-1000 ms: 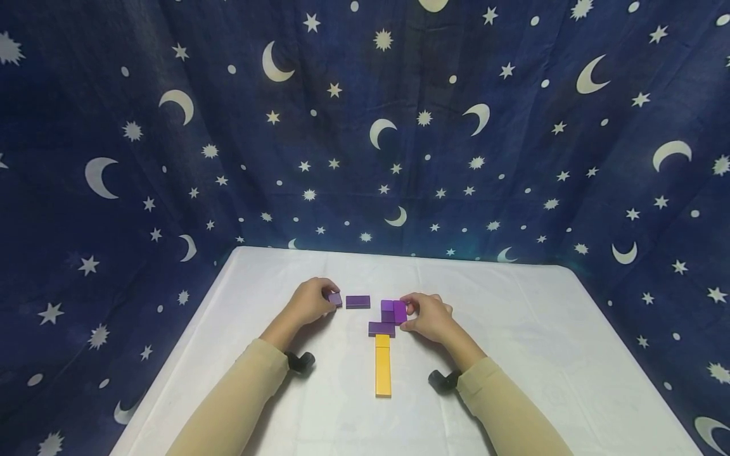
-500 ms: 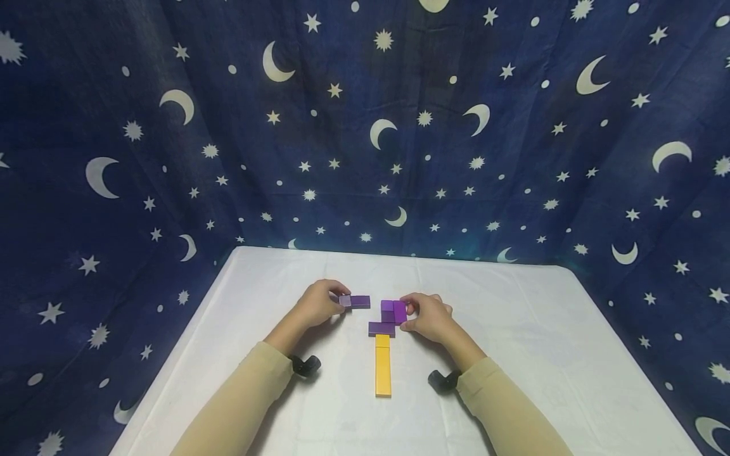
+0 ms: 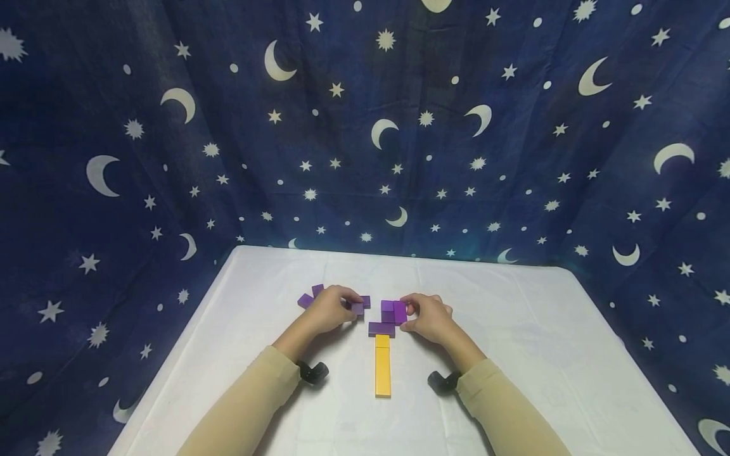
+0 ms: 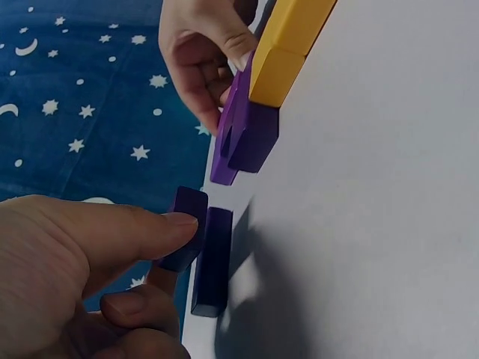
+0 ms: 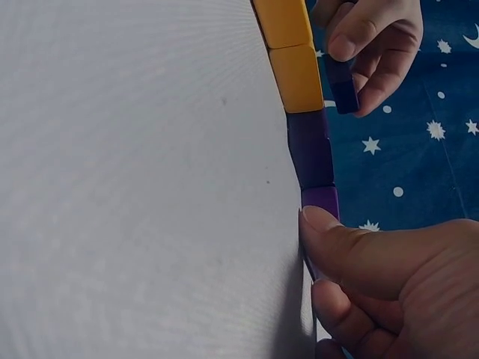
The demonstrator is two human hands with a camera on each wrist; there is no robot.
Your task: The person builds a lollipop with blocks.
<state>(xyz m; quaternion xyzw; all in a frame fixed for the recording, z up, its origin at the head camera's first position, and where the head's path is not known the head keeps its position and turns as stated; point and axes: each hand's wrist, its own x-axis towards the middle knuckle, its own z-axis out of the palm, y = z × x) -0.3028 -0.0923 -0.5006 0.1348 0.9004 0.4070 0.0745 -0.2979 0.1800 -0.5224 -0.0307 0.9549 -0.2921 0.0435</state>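
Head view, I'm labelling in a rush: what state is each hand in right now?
Left hand: closed, pinching a small dark purple block.
Right hand: closed, holding a bright purple block.

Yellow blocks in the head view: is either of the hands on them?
No, the left hand pinches a dark purple block, the right hand a brighter purple block, both hands apart from the yellow blocks.

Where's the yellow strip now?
In the head view, the yellow strip lies on the table, below centre, slightly right, its far end touching a dark purple block.
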